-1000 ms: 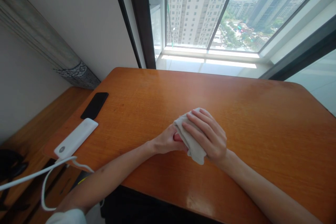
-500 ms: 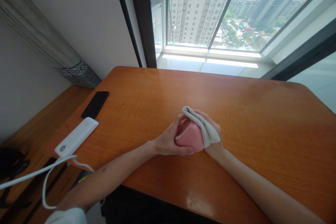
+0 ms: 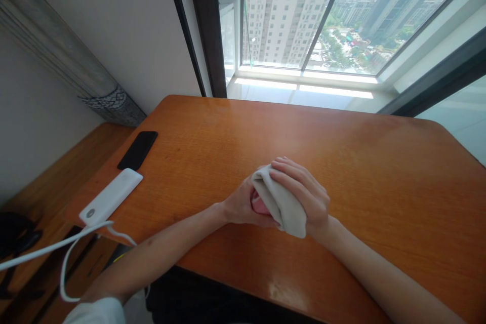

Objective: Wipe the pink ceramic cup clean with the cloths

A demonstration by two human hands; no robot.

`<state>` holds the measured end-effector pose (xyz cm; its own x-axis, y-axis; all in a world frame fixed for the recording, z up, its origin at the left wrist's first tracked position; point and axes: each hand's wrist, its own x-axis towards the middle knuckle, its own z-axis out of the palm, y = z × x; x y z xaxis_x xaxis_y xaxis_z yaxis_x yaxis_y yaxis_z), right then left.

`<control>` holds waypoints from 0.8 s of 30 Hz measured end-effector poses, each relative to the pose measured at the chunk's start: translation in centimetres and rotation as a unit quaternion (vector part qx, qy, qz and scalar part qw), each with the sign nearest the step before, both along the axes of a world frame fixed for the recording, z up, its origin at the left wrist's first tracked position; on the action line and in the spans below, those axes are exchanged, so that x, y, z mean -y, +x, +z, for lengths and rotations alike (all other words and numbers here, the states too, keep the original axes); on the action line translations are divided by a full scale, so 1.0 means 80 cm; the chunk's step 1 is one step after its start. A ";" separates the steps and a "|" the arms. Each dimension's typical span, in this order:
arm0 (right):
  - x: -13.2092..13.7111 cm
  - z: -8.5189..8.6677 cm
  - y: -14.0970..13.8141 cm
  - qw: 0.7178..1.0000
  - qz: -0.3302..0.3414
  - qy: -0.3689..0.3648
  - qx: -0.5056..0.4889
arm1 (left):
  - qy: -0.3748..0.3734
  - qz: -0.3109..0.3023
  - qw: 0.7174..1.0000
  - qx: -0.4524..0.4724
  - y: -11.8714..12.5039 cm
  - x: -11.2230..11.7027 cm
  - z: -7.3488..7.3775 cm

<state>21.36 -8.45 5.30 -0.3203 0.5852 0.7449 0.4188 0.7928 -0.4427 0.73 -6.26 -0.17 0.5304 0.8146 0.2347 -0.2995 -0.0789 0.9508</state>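
My left hand [image 3: 242, 206] cups a pink rounded object [image 3: 260, 206], of which only a small part shows. A grey-white cloth [image 3: 281, 202] lies folded over that object. My right hand [image 3: 304, 193] presses down on the cloth, its fingers curled across the top. Both hands meet at the middle of the orange wooden table [image 3: 341, 136], and the cloth hides most of the pink object.
A black smartphone [image 3: 137, 150] lies face down or dark near the table's left edge. Beside it is a white power bank [image 3: 111, 197] with a white cable [image 3: 45, 250] trailing off the table. A large window [image 3: 304, 20] lies beyond the far edge.
The cloth has shifted from the side of the pink object to cover most of it. My right hand has moved on top of the cloth, hiding the object.
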 end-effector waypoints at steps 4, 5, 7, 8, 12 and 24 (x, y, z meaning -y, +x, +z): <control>-0.008 -0.019 -0.004 0.984 -0.001 -0.146 -0.100 | 0.084 -0.004 0.996 0.036 -0.001 -0.003 -0.004; -0.011 -0.022 -0.004 0.981 0.005 -0.160 -0.107 | 0.092 -0.012 0.995 0.035 -0.001 -0.004 -0.005; -0.014 -0.024 -0.004 0.982 0.006 -0.155 -0.109 | 0.098 -0.019 0.995 0.012 -0.002 -0.005 -0.004; -0.015 -0.023 -0.003 0.984 -0.004 -0.141 -0.107 | 0.095 -0.023 0.995 0.001 -0.002 -0.005 -0.003; -0.010 -0.007 0.001 0.999 -0.033 -0.018 -0.035 | 0.065 -0.034 0.997 -0.034 -0.002 -0.006 0.003; -0.004 -0.003 -0.001 0.999 -0.003 -0.017 -0.041 | 0.062 -0.007 0.998 0.021 0.001 -0.010 -0.007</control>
